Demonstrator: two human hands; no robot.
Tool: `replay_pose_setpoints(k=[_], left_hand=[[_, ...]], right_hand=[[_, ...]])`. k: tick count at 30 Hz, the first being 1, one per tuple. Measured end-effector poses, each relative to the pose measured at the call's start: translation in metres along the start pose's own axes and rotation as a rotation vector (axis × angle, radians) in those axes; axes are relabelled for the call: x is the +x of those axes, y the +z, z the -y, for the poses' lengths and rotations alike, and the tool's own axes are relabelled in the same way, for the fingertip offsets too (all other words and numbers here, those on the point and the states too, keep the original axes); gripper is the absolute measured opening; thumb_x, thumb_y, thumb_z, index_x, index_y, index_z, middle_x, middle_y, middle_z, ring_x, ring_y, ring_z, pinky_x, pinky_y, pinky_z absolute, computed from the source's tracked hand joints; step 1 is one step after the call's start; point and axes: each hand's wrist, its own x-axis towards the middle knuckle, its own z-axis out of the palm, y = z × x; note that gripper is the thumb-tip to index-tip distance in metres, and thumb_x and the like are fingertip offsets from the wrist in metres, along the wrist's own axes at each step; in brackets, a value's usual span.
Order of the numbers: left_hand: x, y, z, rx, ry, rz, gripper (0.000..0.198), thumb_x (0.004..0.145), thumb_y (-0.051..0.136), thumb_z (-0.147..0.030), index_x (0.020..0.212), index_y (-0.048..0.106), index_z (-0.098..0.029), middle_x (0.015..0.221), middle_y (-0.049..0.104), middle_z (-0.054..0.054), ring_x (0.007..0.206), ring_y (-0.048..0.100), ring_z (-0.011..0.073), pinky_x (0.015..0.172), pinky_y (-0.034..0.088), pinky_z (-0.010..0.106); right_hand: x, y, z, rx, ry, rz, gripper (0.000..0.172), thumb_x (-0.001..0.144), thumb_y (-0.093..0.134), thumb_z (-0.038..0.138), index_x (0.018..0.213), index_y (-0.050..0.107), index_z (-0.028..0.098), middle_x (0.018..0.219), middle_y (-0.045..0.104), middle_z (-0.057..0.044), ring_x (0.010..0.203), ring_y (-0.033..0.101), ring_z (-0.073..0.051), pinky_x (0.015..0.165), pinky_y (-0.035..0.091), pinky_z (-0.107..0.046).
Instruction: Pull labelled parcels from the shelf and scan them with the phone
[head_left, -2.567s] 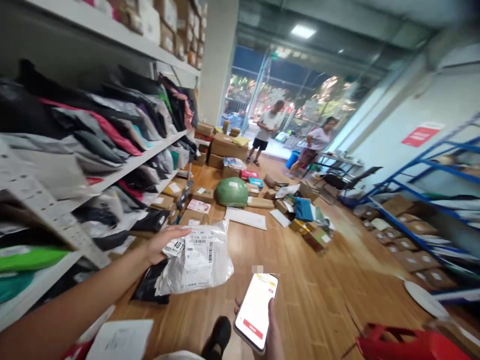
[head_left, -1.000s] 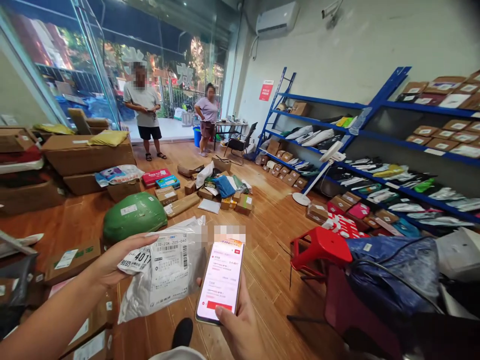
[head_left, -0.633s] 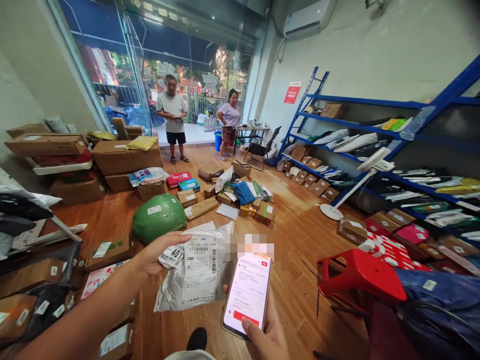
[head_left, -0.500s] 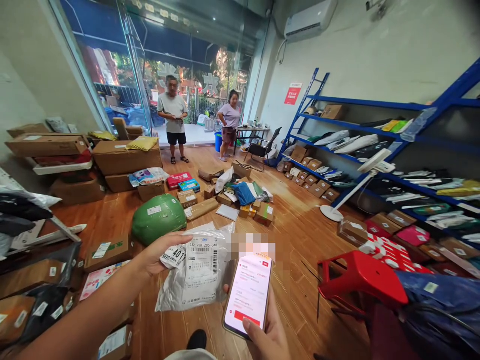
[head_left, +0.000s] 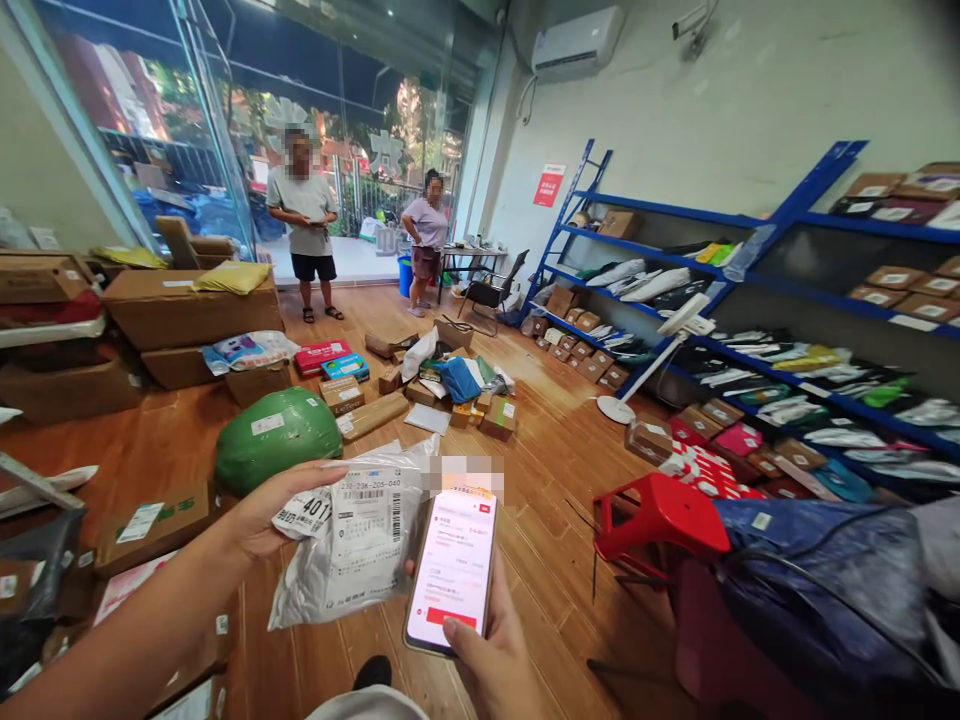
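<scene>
My left hand (head_left: pixel 289 500) is closed on the upper left edge of a white plastic mailer bag (head_left: pixel 352 555) that carries a printed shipping label and a smaller sticker. In my right hand (head_left: pixel 487 640) is a smartphone (head_left: pixel 454 570), its lit screen facing me. The right thumb lies on a red button near the bottom of that screen. The phone is held just right of the mailer bag, and whether the two touch I cannot tell. Beneath both hands is the wooden floor (head_left: pixel 555 540).
A green wrapped bundle (head_left: pixel 277 440) and a parcel pile (head_left: pixel 457 380) lie ahead. Large cartons (head_left: pixel 187 310) stand left. At right are a red stool (head_left: pixel 660 520), a white fan (head_left: pixel 652 360) and blue shelves (head_left: pixel 660 210) of parcels. Two people (head_left: pixel 302 210) stand near the glass front.
My view has turned to the right, so the room's things sit further left and more of the shelves shows. Both hands keep hold of the mailer bag and the smartphone.
</scene>
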Motion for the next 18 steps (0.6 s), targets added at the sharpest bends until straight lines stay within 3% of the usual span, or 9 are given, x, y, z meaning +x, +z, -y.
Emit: replay_pose_setpoints(k=[5, 8, 15, 18], left_hand=[[-0.002, -0.001, -0.001, -0.005, -0.017, -0.043, 0.044, 0.043, 0.09, -0.026, 0.079, 0.074, -0.008, 0.07, 0.075, 0.007, 0.061, 0.068, 0.0203, 0.061, 0.051, 0.024], [0.0, -0.002, 0.001, -0.008, -0.006, -0.053, 0.043, 0.043, 0.09, -0.026, 0.08, 0.074, -0.009, 0.073, 0.075, 0.008, 0.064, 0.069, 0.0207, 0.064, 0.052, 0.023], [0.007, -0.01, 0.001, 0.014, 0.037, 0.038, 0.034, 0.057, 0.083, -0.024, 0.085, 0.075, -0.007, 0.084, 0.075, 0.012, 0.073, 0.07, 0.022, 0.071, 0.053, 0.026], [0.01, -0.015, 0.0, -0.001, 0.049, 0.056, 0.032, 0.058, 0.082, -0.023, 0.085, 0.075, -0.007, 0.083, 0.075, 0.013, 0.072, 0.07, 0.0206, 0.068, 0.053, 0.024]], right_hand=[[0.002, 0.003, 0.002, -0.014, -0.01, 0.024, 0.104, 0.06, 0.081, 0.032, 0.143, 0.02, 0.021, 0.115, 0.068, -0.013, 0.107, 0.063, -0.029, 0.087, 0.051, -0.039], [0.002, 0.0, -0.001, -0.007, -0.019, 0.009, 0.104, 0.058, 0.082, 0.032, 0.143, 0.023, 0.023, 0.116, 0.068, -0.012, 0.107, 0.064, -0.029, 0.089, 0.05, -0.041], [0.007, -0.009, -0.011, 0.021, 0.016, -0.068, 0.122, 0.056, 0.084, 0.032, 0.147, 0.003, 0.023, 0.119, 0.066, -0.015, 0.108, 0.063, -0.031, 0.087, 0.052, -0.042], [0.01, -0.006, -0.011, 0.042, 0.018, -0.064, 0.117, 0.056, 0.084, 0.03, 0.147, 0.01, 0.026, 0.112, 0.07, -0.012, 0.104, 0.065, -0.031, 0.086, 0.053, -0.045]])
